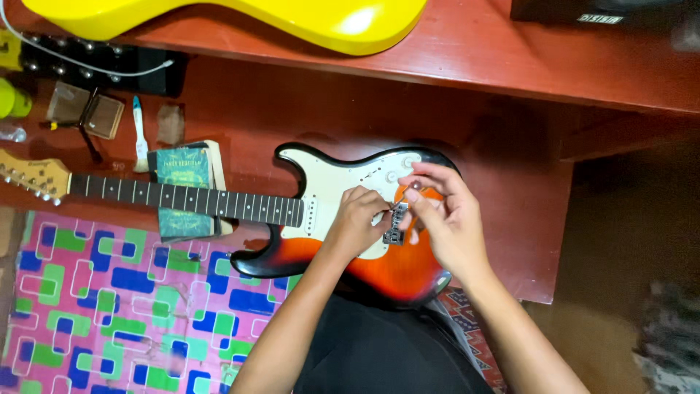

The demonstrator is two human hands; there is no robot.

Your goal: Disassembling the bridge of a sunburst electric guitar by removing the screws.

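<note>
Sunburst-orange, one electric guitar (394, 270) lies across the person's lap; two hands, left hand (355, 222) and right hand (446, 219), pinch at its metal bridge (394, 228). One book (184, 191) props its neck on the red surface (510, 182). Beyond lies one yellow guitar body (240, 18).

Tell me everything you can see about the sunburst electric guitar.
The electric guitar lies flat, face up, on the red wooden surface, its head to the picture's left. Its glossy body fades from orange-red to black at the rim and carries a cream pickguard. The dark fretboard rests across a green book. The left hand and right hand meet over the metal bridge; whether strings are fitted is unclear.
</note>
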